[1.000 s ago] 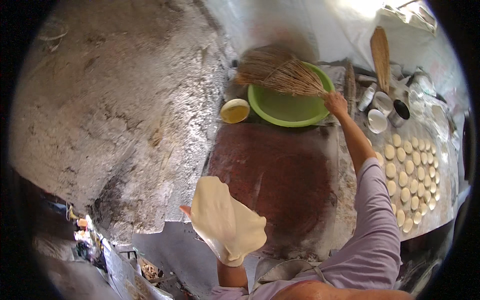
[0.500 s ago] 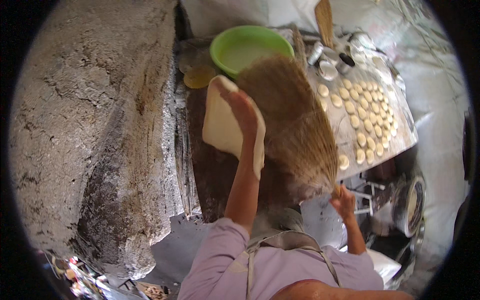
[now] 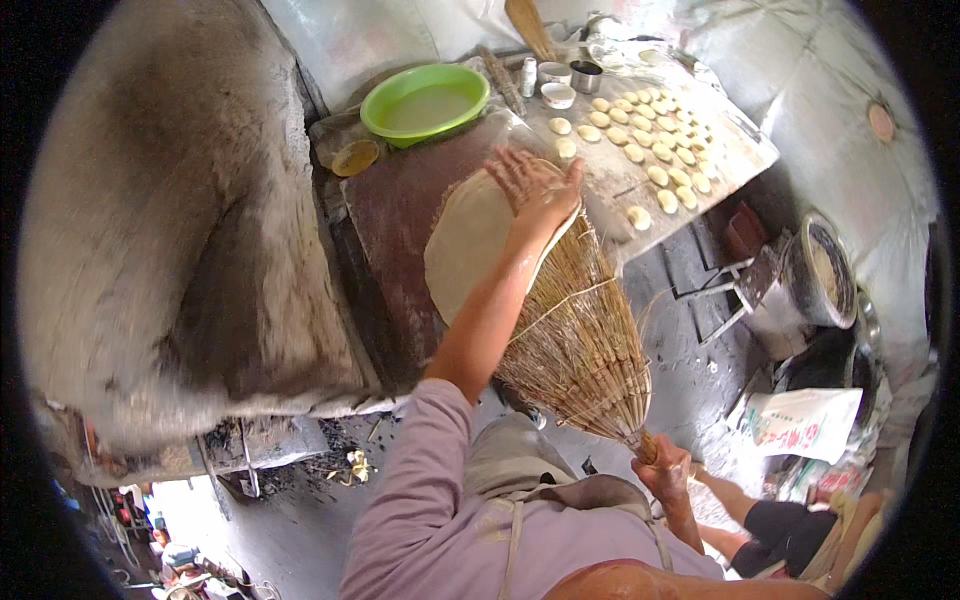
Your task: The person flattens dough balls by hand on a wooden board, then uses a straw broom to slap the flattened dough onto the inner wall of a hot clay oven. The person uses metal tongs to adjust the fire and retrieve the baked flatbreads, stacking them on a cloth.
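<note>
While the right hand clenches the handle of a straw broom at the lower right of centre, the left hand lies with its fingers spread above the middle of the frame, clasping nothing. It rests over the upper edge of a thin, pale dough sheet, which is laid across the broad end of the broom at the centre of the frame. The left forearm crosses over the sheet, so part of it is hidden; the rest shows to the left of the arm, with a rounded rim. The broom is tilted, its bristles fanning toward the upper left and its bound neck narrowing to the right fist.

Behind the sheet, left of centre, is a reddish-brown slab. At its upper end stands a green basin with cloudy liquid, and just beside that, to the left, a small bowl of something yellow. Toward the upper right, small rounds of dough sit in rows on a pale board, near a white cup and a metal cup. A bucket stands at the right, above a white bag. Another person's legs show at the lower right.
</note>
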A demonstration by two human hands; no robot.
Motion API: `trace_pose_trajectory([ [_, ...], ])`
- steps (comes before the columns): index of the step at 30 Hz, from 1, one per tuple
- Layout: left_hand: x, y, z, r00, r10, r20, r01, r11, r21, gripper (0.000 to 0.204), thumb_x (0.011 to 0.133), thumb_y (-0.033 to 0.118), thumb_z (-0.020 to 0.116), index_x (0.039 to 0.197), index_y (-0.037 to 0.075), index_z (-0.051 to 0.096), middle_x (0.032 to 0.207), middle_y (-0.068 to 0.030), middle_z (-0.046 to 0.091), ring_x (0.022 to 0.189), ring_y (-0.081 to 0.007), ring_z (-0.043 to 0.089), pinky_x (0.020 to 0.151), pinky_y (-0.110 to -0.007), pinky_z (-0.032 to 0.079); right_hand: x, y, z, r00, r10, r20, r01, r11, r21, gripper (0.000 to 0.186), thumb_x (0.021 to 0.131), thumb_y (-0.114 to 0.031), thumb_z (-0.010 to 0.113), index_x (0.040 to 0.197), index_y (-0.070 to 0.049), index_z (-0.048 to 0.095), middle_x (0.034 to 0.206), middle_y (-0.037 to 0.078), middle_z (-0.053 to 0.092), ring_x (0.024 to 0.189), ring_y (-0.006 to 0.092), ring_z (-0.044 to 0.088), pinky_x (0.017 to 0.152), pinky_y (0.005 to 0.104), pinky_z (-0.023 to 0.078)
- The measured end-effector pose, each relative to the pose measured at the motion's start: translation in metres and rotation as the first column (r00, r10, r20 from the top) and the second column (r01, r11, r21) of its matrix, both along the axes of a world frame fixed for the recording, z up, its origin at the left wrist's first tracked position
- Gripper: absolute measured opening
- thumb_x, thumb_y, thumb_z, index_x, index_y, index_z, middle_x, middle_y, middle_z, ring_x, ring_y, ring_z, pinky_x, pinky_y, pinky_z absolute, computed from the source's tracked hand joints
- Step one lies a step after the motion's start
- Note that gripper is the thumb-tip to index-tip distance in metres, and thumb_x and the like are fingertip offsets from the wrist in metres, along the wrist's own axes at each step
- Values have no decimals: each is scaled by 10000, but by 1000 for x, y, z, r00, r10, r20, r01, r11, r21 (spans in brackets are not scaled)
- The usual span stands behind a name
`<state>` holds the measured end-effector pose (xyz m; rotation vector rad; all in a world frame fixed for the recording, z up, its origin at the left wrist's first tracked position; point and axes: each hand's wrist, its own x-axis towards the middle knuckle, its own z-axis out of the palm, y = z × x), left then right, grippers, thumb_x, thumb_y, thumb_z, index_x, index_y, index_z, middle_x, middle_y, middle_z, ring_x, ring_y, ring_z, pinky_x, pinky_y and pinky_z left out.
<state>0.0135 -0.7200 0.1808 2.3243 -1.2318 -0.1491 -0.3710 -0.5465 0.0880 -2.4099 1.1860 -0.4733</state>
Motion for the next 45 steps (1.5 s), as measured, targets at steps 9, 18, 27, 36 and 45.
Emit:
trace_pose_trajectory([
  [9, -217, 89, 37, 648, -691, -320, 489, 699, -522, 678, 884, 304, 321, 1350, 73, -113, 1414, -170, -74, 1307, -278, 62, 1070, -382, 111, -55, 130, -8, 892, -332, 307, 128, 837, 532, 316, 484, -109, 726, 704, -16, 520, 511, 38, 499, 454, 110, 430, 452, 277, 391],
  [18, -216, 367, 60, 559, -715, 421, 735, 192, -650, 954, 766, 419, 540, 1347, 57, -125, 1399, -188, -151, 1293, -287, -105, 1049, -436, 17, 46, 207, 35, 617, -360, 700, -50, 870, 491, 245, 525, -34, 630, 700, -33, 459, 501, -6, 420, 394, 75, 373, 364, 217, 312],
  [27, -27, 609, 83, 398, -348, -849, 103, 937, -335, 615, 697, 294, 719, 1150, -33, 464, 1056, -149, 563, 940, -217, 552, 840, -298, 448, 108, 322, 31, 733, -93, 674, -360, 787, 501, 302, 569, -34, 673, 836, 10, 538, 508, 0, 471, 373, 81, 400, 348, 229, 321],
  [36, -27, 612, -40, 253, -349, -902, 226, 928, -295, 625, 847, 408, 483, 1305, 26, 298, 1294, -165, 381, 1240, -259, 297, 1036, -432, 190, 178, 344, 97, 328, 17, 945, -649, 731, 212, 449, 839, -360, 435, 1107, -3, 482, 1182, 147, 484, 1126, 263, 431, 926, 367, 350],
  [45, -83, 596, -127, 92, -604, -792, 41, 797, -603, 530, 840, 224, 536, 1289, 61, 306, 1310, -68, 325, 1202, -184, 317, 994, -361, 285, 242, 431, 76, -370, -445, 815, -908, -11, -419, 539, 879, -496, 316, 1084, -36, 506, 1028, 141, 533, 892, 241, 531, 766, 372, 458],
])
